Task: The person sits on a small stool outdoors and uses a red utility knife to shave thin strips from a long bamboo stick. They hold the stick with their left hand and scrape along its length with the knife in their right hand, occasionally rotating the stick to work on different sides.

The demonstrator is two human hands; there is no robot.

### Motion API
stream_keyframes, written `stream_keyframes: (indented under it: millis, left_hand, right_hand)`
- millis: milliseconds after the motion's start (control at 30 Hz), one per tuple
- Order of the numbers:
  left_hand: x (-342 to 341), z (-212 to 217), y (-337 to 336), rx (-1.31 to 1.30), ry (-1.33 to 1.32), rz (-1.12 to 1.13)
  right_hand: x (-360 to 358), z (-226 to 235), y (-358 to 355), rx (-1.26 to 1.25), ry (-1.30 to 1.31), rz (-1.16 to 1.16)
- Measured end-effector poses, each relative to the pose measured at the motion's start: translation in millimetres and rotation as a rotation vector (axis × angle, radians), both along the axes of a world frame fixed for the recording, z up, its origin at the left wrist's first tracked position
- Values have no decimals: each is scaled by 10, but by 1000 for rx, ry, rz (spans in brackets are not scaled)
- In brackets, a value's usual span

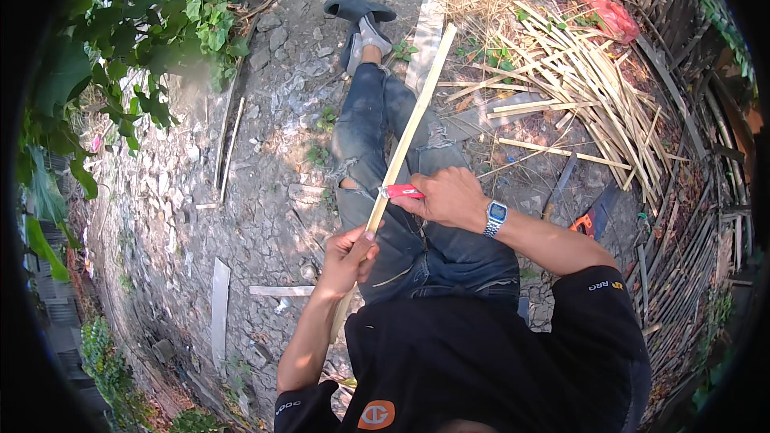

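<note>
The left hand (pixel 346 261) grips a strip (pixel 403 143) above the legs (pixel 362 135). The right hand (pixel 451 196) clasps a red tool (pixel 404 192) against the strip.

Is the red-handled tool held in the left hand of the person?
No, the right hand grips the red-handled tool, while the left hand holds the long pale wooden strip.
</note>
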State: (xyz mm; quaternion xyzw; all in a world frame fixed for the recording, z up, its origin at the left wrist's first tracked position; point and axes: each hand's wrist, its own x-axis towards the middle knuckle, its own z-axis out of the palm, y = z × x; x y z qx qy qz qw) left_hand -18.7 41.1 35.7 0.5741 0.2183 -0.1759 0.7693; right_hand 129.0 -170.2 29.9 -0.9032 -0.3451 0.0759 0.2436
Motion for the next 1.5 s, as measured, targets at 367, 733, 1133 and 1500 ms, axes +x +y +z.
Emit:
stream_keyframes:
  millis: [367, 733, 1133, 1500]
  left_hand:
    - [-752, -210, 259, 242, -58, 53]
    - [339, -194, -91, 524, -380, 203]
    - [36, -186, -106, 583, -181, 66]
    - [-74, -35, -31, 420, -225, 85]
  right_hand:
    - [1744, -500, -1808, 261, -22, -807]
    - [-40, 153, -88, 253, 65, -26]
    - [938, -272, -265, 51, -124, -339]
    - [405, -181, -35, 127, -283, 71]
